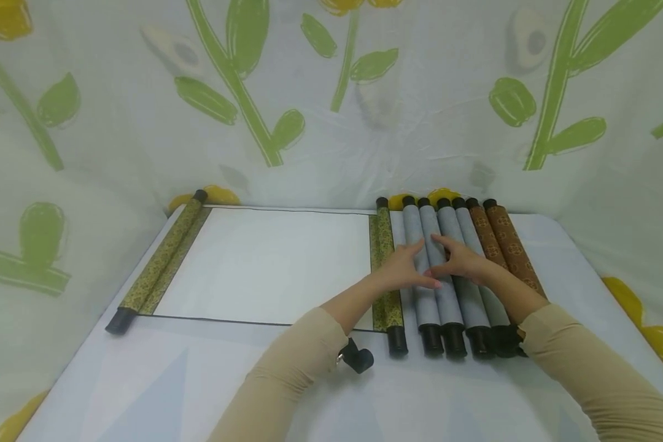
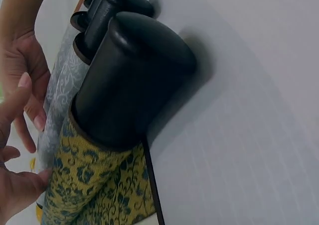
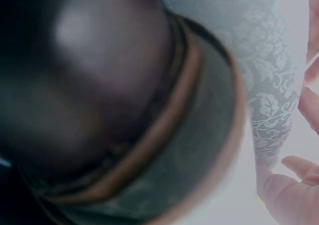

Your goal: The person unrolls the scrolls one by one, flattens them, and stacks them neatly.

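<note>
The left arm [image 1: 293, 371] and right arm [image 1: 602, 374] reach forward and lean in toward each other. Their tan sleeves [image 1: 309, 344] stop before the hands. The left hand [image 1: 406, 268] and right hand [image 1: 461, 259] are close together, fingers loose, thumbs [image 1: 426, 282] held apart from the pointing fingers [image 1: 441, 240].

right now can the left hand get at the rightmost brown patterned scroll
Probably not easily: the right hand sits between the left hand and the rightmost brown patterned scroll, and in the head view the right forearm crosses its near part.
</note>
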`<control>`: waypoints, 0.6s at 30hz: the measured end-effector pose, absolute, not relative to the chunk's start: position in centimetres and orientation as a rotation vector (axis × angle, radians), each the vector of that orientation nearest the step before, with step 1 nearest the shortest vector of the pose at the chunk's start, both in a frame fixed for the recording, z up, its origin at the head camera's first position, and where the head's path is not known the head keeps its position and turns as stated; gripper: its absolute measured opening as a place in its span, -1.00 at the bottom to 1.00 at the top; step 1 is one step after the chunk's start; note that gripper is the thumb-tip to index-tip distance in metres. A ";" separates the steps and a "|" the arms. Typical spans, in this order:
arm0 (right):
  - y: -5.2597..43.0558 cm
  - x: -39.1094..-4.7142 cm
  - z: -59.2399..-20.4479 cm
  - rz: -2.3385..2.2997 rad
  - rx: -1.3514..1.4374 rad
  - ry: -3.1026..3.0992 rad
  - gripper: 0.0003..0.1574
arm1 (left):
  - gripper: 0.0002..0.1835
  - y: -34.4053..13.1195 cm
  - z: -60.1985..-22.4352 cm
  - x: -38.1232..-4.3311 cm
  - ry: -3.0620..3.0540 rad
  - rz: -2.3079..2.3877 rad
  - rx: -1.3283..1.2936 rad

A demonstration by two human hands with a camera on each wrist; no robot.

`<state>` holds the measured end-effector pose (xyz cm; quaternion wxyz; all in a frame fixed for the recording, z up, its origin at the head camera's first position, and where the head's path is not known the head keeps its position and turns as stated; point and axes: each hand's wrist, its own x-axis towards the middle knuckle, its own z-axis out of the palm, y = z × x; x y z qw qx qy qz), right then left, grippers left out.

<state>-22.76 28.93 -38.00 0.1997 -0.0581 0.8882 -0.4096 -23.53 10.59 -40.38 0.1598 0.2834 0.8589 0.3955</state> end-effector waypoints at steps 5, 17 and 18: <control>29.0 -22.8 -38.0 -1.143 -0.166 2.479 0.22 | 0.05 11.5 -40.9 -23.5 2.404 1.196 0.712; 28.4 -22.8 -38.2 -1.120 -0.175 2.490 0.26 | -0.06 12.6 -40.1 -22.7 2.398 1.219 0.447; 28.3 -22.8 -38.2 -1.119 -0.172 2.495 0.25 | -0.07 12.5 -40.1 -22.7 2.408 1.221 0.455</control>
